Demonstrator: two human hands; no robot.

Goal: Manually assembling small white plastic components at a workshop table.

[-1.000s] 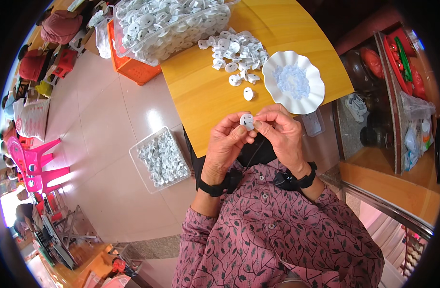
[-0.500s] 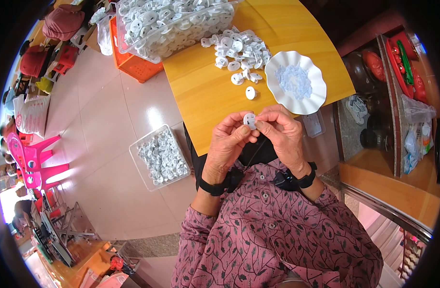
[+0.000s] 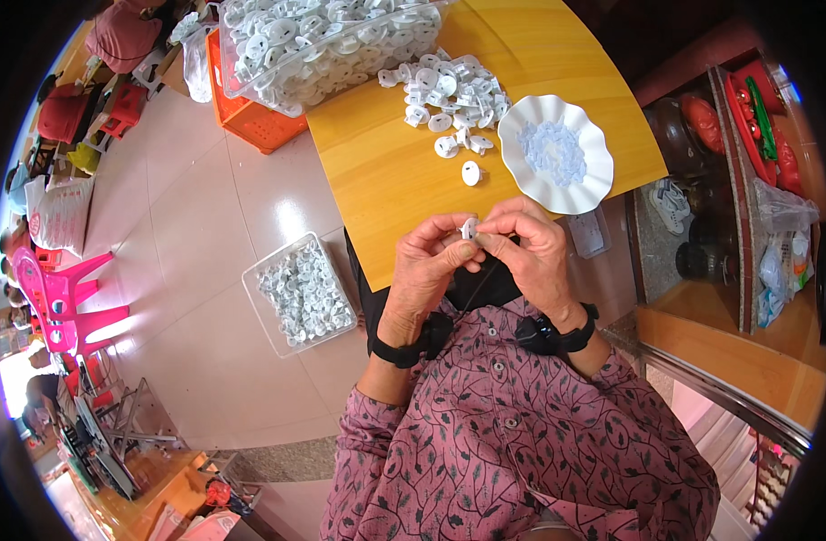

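Note:
My left hand (image 3: 431, 266) and my right hand (image 3: 530, 252) meet over the near edge of a yellow wooden table (image 3: 386, 171). Together they pinch one small white plastic cap (image 3: 469, 228) between the fingertips. A loose pile of the same white caps (image 3: 449, 95) lies on the table beyond my hands, with one single cap (image 3: 470, 172) closest. A white scalloped plate (image 3: 512, 153) to the right holds small clear pieces (image 3: 553, 150). Both wrists wear black bands.
A clear bin (image 3: 241, 81) heaped with white caps stands at the table's far left over an orange crate (image 3: 250, 126). A clear tray of caps (image 3: 300, 293) sits on the tiled floor at left. Shelves with pots and red dishes (image 3: 728, 153) line the right.
The cap has turned slightly between my fingertips; both hands stay in the same place over the table edge.

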